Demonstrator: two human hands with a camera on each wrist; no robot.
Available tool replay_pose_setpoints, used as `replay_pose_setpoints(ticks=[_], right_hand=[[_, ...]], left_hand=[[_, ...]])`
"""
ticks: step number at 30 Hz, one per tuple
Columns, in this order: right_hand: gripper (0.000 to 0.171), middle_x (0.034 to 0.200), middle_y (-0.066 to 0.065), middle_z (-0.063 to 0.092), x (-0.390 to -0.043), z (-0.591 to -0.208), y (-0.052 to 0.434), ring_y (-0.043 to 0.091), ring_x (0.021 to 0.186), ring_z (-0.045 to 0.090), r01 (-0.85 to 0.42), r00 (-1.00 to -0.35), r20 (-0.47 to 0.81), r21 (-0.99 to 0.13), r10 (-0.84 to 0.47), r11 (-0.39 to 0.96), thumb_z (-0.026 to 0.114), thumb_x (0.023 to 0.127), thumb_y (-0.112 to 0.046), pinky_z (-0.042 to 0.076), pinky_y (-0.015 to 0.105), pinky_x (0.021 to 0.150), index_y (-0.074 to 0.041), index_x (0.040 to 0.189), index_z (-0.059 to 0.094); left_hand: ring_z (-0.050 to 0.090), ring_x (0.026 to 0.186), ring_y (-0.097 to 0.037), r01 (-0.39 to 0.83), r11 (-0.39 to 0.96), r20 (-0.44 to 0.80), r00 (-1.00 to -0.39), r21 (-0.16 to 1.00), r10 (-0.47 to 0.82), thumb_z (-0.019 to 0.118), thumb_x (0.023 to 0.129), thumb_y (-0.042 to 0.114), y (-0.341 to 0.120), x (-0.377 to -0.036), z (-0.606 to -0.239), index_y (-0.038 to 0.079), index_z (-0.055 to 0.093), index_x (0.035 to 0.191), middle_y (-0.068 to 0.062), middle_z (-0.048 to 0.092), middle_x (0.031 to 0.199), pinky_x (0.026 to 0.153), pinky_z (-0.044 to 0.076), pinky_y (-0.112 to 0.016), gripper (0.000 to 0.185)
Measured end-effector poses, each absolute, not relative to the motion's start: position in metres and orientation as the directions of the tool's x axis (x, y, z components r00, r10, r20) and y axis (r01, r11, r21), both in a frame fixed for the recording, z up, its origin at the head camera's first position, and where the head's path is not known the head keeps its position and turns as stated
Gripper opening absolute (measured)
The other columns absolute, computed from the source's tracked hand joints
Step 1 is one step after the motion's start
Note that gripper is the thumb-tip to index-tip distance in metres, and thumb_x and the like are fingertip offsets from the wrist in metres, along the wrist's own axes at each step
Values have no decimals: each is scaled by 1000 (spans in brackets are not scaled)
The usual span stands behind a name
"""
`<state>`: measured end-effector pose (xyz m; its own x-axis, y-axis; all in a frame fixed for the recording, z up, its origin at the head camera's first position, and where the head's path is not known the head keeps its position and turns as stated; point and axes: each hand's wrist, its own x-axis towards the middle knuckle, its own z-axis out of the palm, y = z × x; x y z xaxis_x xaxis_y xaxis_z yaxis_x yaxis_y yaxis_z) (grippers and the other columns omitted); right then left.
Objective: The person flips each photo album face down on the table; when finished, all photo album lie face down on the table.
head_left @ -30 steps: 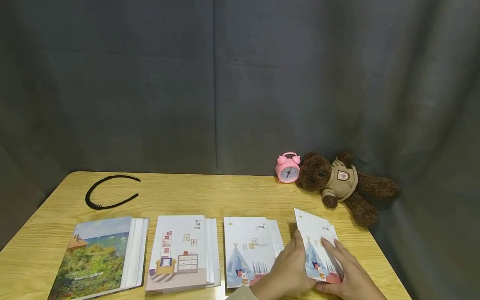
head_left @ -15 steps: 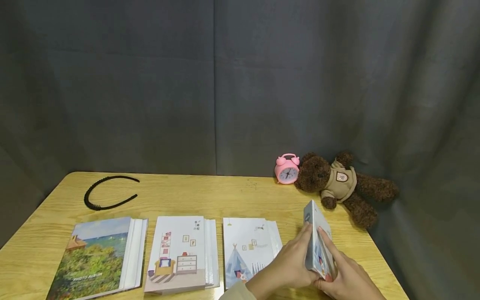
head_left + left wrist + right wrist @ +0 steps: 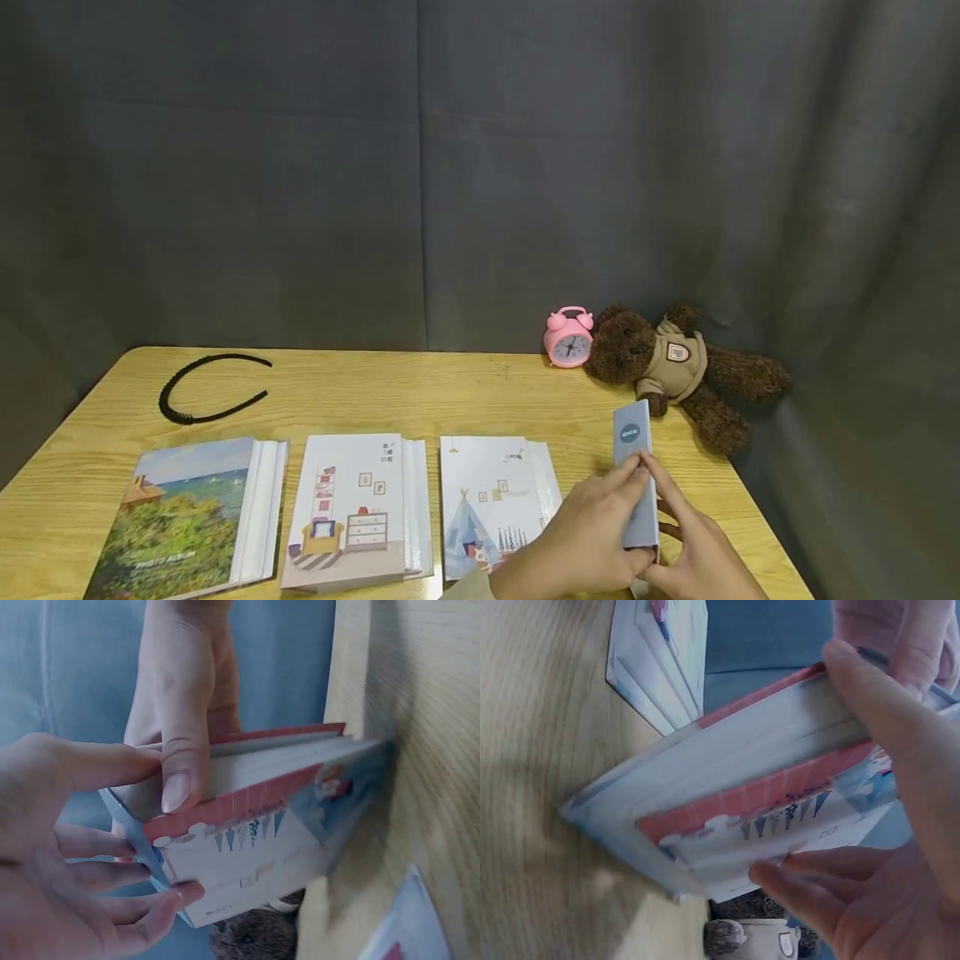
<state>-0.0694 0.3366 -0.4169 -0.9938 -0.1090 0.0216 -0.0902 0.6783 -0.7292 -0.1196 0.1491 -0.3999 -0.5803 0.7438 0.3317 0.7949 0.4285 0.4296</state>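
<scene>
Both hands hold a photo album (image 3: 631, 427) at the table's right side, its blue-grey spine facing up. My left hand (image 3: 577, 533) grips it from the left, fingers over the spine. My right hand (image 3: 697, 546) holds it from the right; its thumb (image 3: 885, 705) lies at the page-edge end and its fingers rest on the cover. In the left wrist view the album (image 3: 240, 855) shows a tent-and-bunting cover with a red band and slightly fanned pages, its fore edge down at the wood. A similar tent-covered album (image 3: 487, 500) lies flat just left of my left hand.
On the wooden table (image 3: 375, 383) lie a white album with an armchair picture (image 3: 348, 500) and a landscape album (image 3: 183, 508). A black headband (image 3: 174, 400) is at the back left. A pink alarm clock (image 3: 567, 340) and a brown teddy bear (image 3: 678, 367) sit at the back right.
The held album has turned from cover facing up, leaning, to spine up. The left fingers have moved onto the spine, close to the right fingertips. Other things keep their places.
</scene>
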Motion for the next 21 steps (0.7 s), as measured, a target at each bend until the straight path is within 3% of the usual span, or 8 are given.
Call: replay_pose_setpoints(ticks=[2,4,6,8,11,15,18,21], right_hand=[[113,155,30,29,-68,-420,339,43,128,49,-57,-996,0,-789,-93,612,84,78,-11,55,42,86,-28,161,9],[111,153,32,30,-66,-423,342,24,127,54,-41,-996,-11,-841,-92,539,83,80,-11,55,39,85,-26,161,8],[110,152,35,29,-65,-427,346,6,119,55,-46,-995,-3,-881,-103,470,81,82,-9,56,36,81,-25,161,7],[108,151,39,23,-65,-431,351,-4,111,55,-87,-989,29,-907,-147,411,77,85,-3,56,34,77,-23,161,3],[108,146,40,23,-65,-440,356,3,106,60,-176,-969,103,-924,-223,339,70,86,6,56,34,72,-21,160,-3],[110,148,2,27,-66,-449,360,7,107,61,-227,-952,148,-930,-268,290,67,87,12,57,35,74,-22,160,-9],[112,140,-21,27,-64,-451,361,3,107,58,-218,-965,150,-917,-217,334,71,85,10,57,34,73,-22,161,-5],[113,149,-1,30,-62,-445,360,7,105,58,-146,-985,98,-905,-139,400,75,83,5,57,33,69,-21,161,-1]], left_hand=[[52,126,-17,818,438,349,-561,372,751,74,87,39,150,-116,-397,5,44,149,-8,38,155,98,45,-29,77],[52,125,-16,832,449,349,-548,326,760,70,89,43,152,-114,-395,7,46,149,-7,38,155,98,44,-29,74],[52,124,-14,839,466,341,-540,280,769,67,91,47,154,-113,-393,9,47,148,-5,38,156,99,43,-29,71],[51,123,-14,840,476,310,-540,261,783,63,93,52,157,-113,-393,13,47,149,-2,35,157,99,43,-30,71],[49,124,-13,845,480,253,-530,235,809,57,93,59,161,-115,-394,17,43,152,1,29,160,98,43,-29,73],[47,122,-11,842,467,195,-523,271,829,56,90,67,165,-116,-400,18,33,156,1,18,163,94,43,-26,86],[46,127,-17,768,449,213,-584,456,783,71,81,64,167,-114,-408,14,17,160,-5,12,165,95,45,-28,108],[42,134,-24,655,382,255,-664,652,703,88,68,52,169,-112,-420,9,1,160,-12,13,163,97,46,-29,133]])
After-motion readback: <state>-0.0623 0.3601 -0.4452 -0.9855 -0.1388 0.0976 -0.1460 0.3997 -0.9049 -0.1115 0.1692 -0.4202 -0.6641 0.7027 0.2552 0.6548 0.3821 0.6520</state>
